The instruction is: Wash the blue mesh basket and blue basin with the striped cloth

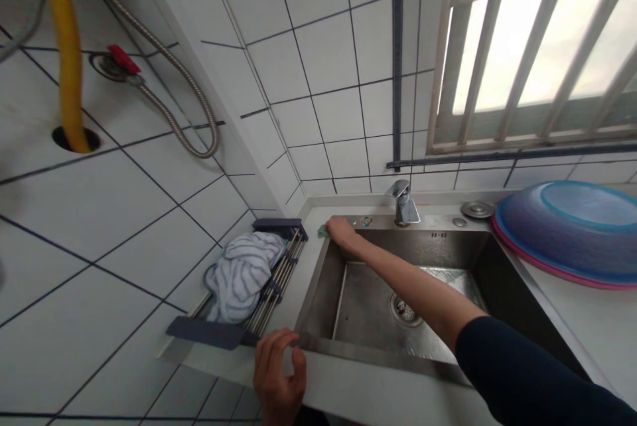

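My right hand (341,229) reaches across the steel sink (323,280) to its far left corner and presses down on a small green cloth (324,231) lying on the rim. The fingers are curled over the cloth. My left hand (279,373) rests on the near front edge of the sink counter, fingers bent over the edge and holding nothing. The faucet (404,202) stands at the back of the sink, a little to the right of my right hand. The drain (405,310) shows in the basin below my forearm.
A folded roll-up drying rack (271,286) lies left of the sink with a white striped towel (243,273) on it. Stacked blue and pink basins (567,230) lie upside down on the counter at right. A yellow hose (67,48) and a metal hose (169,81) run along the tiled wall.
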Available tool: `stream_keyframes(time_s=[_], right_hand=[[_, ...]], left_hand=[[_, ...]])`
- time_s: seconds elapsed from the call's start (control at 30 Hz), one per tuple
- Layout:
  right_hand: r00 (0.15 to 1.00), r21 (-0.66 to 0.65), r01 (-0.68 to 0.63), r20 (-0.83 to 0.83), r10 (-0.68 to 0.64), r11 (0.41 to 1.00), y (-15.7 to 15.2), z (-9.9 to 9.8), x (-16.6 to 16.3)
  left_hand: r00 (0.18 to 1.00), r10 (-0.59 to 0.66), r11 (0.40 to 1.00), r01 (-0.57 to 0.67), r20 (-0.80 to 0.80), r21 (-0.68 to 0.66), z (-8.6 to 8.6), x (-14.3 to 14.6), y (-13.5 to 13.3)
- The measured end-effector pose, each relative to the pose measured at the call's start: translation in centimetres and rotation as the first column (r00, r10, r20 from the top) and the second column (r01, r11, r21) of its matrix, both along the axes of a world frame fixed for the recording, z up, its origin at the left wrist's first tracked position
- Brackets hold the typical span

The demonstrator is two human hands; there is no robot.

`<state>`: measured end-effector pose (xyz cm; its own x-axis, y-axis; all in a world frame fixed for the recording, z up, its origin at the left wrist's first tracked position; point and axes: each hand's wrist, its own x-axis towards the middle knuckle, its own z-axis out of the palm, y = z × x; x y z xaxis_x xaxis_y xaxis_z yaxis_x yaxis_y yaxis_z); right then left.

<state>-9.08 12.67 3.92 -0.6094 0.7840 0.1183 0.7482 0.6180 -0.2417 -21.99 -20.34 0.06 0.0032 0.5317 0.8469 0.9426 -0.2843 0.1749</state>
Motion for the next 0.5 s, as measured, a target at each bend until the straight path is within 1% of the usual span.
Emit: stream_keyframes(time_s=[0.1, 0.17, 0.23, 0.37, 0.43, 0.5], right_hand=[[0.993, -0.011, -0.115, -0.013, 0.114, 0.993, -2.6, -0.9, -0.8], [0.988, -0.012, -0.156, -0.016, 0.156, 0.988, -2.8, -0.9, -0.7], [0.99, -0.005, -0.139, -0.011, 0.139, 0.99, -1.7, -0.3, -0.2], [1.0, 0.013, -0.019, -0.001, 0.019, 1.0, 1.4, 1.0, 0.8], [1.0, 0.011, 0.001, 0.001, -0.001, 1.0, 1.5, 0.9, 0.6], [1.0, 0.004, -0.024, 0.001, 0.024, 1.0, 0.7, 0.4, -0.1]], left_hand=[[1.0, -0.018, 1.0, 0.018, 0.002, -0.006, -0.2, -0.2, 0.2], [1.0, -0.028, 0.999, 0.027, -0.006, -0.023, -0.2, -0.3, 0.2], [0.999, -0.028, 0.999, 0.027, -0.019, -0.043, -0.1, -0.3, 0.2], [1.0, -0.014, 0.998, 0.013, -0.027, -0.056, 0.0, -0.3, 0.1], [0.999, -0.018, 0.998, 0.016, -0.029, -0.057, -0.1, -0.4, 0.1], [0.999, -0.023, 0.998, 0.021, -0.032, -0.052, -0.2, -0.5, 0.1]])
